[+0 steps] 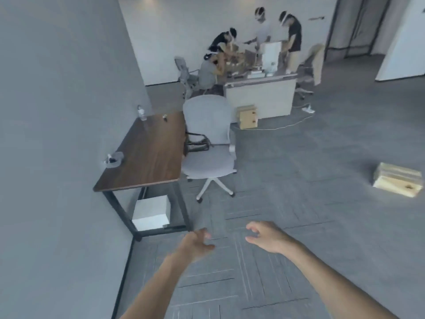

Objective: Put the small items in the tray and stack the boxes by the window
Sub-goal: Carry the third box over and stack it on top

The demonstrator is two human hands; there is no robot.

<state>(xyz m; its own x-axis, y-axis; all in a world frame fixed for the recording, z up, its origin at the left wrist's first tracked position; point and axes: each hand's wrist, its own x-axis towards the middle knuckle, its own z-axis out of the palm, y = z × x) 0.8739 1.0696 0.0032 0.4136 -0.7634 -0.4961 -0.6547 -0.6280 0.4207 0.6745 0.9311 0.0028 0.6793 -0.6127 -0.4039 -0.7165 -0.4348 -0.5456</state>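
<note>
Both hands empty, held out in front over the carpet. Left hand (197, 244) has fingers loosely curled, nothing in it; right hand (264, 237) is half open, thumb and fingers apart, nothing in it. Looks like a reach or walk-up posture, probably heading for the desk area, not a grasp yet.

Landmark: wooden desk (149, 153) against the wall. White box (151, 214) sits on the floor under the desk's near end, likely one of the boxes to stack. Small grey tray (114, 159) rests on the desk's left edge by the wall, something small in it. Clear bottle (141, 112) and a small dark item (164, 117) stand at the desk's far end. Grey office chair (210, 146) is just right of the desk. Wooden box (397, 179) lies far right of the desk on the floor.

No window in view. No readable labels or writing; too blurred.
</note>
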